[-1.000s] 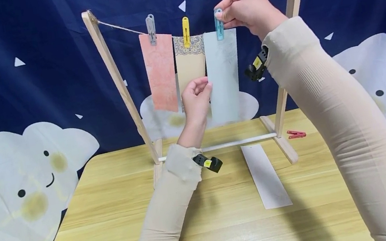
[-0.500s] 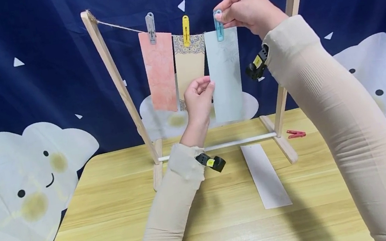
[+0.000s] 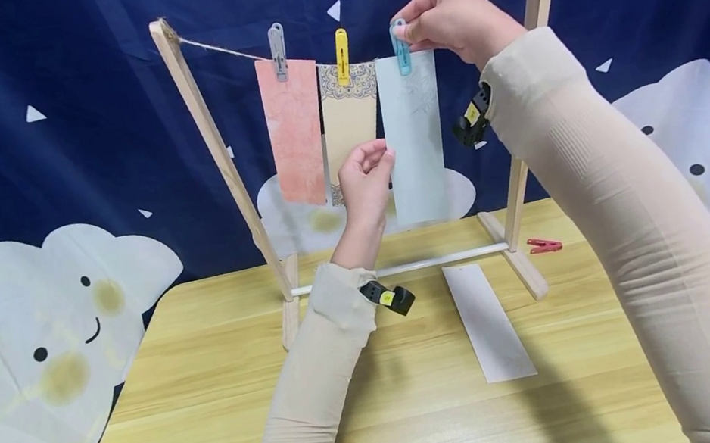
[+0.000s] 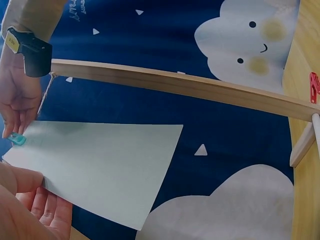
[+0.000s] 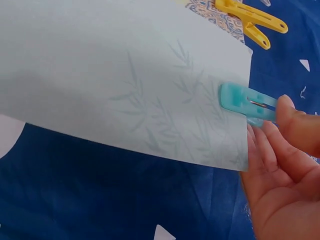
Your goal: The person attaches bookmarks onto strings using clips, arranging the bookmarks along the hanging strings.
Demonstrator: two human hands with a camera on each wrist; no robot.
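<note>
A pale blue-green paper strip (image 3: 415,151) with a faint bamboo-leaf print hangs at the string, a blue clothespin (image 3: 402,47) over its top edge. My right hand (image 3: 459,20) pinches the upper end of that clothespin between thumb and fingers. Lower down, my left hand (image 3: 365,185) pinches the strip's left edge, as the left wrist view also shows. Beside it hang a tan patterned strip (image 3: 350,119) under a yellow clothespin (image 3: 342,56) and a coral strip (image 3: 296,134) under a grey clothespin (image 3: 278,51).
A wooden frame (image 3: 218,158) carries the string (image 3: 219,49) between its posts. On the wooden table (image 3: 216,395) lie a pale paper strip (image 3: 490,322) and, by the frame's right foot, a red clothespin (image 3: 545,245). A dark blue curtain (image 3: 78,163) hangs behind.
The left hand and the blue-green strip have shifted slightly right since a second ago. The top of the blue clothespin tilts a little to the left, still pinched by the right hand.
</note>
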